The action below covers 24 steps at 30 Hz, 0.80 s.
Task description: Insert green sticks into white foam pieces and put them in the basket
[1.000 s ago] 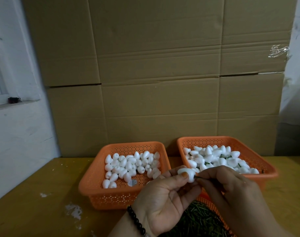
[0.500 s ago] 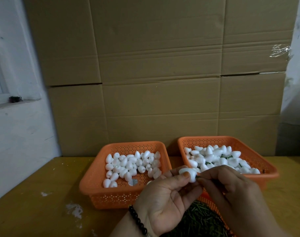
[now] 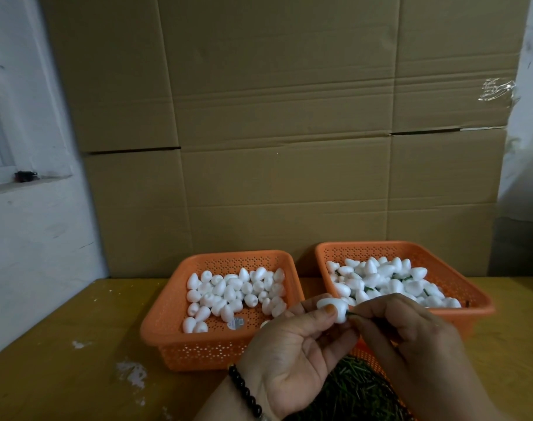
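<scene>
Nearest the camera, btm edge: a pile of loose green sticks in a third orange tray, mostly hidden behind the wrists. Thin, stiff-looking, prob. easy to bend or snap if pushed off-axis.

Just above that, both hands meet mid-air. Left hand, beaded bracelet on the wrist, pinches one white foam piece btwn thumb and fingertips. Right hand is closed in a pinch on a green stick; only a short dark bit shows where it meets the foam's right end, rest is hidden in the fingers. How deep it's in: can't tell.

Handling, my read: foam is v. light, soft, dents under hard squeeze, so hold it round the fat middle w/ gentle pressure, narrow end toward the stick. Grip the stick close to its tip so it doesn't flex; push straight along the foam's axis.

Further back on the tabletop: left basket w/ plain foam pieces, no sticks seen. Right basket, just beyond the hands, holds foam pieces w/ green stems showing btwn them, likely the finished lot and drop spot.

Behind: cardboard sheets against the wall.
</scene>
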{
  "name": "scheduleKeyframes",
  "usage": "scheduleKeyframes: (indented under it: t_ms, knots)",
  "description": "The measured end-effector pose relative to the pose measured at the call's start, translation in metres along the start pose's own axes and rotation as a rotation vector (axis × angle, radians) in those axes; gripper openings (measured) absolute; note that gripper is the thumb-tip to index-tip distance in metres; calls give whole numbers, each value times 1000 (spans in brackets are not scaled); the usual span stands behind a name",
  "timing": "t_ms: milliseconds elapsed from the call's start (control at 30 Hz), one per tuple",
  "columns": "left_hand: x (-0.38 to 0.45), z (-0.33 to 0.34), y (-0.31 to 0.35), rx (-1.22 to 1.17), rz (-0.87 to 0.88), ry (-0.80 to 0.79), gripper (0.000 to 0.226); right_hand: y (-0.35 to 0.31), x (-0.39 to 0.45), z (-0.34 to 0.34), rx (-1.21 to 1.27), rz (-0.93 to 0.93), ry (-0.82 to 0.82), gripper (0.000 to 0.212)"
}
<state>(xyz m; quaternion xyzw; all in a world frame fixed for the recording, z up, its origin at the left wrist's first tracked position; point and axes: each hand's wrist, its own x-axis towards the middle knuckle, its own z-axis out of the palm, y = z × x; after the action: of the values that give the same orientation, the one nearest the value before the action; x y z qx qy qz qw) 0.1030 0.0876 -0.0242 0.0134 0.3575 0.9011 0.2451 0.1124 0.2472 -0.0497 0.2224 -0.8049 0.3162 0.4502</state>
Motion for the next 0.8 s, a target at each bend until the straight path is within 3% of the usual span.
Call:
scheduleKeyframes:
  t_ms: [133, 333, 567, 667, 800]
  knots:
    - [0, -1, 1, -21, 2, -19, 23, -6, 1, -1, 83, 61, -21, 24]
    - [3, -6, 4, -20, 32, -23, 44, -2, -5, 0, 125, 140, -82, 46]
    - [5, -9, 6, 34, 203, -122, 28, -5, -4, -3, 111, 94, -115, 65]
    - [6, -10, 4, 153, 325, -147, 32, -6, -3, -5, 104, 78, -103, 62]
    - [5, -9, 0, 574, 576, -21, 32, -4, -3, -7, 104, 67, -100, 56]
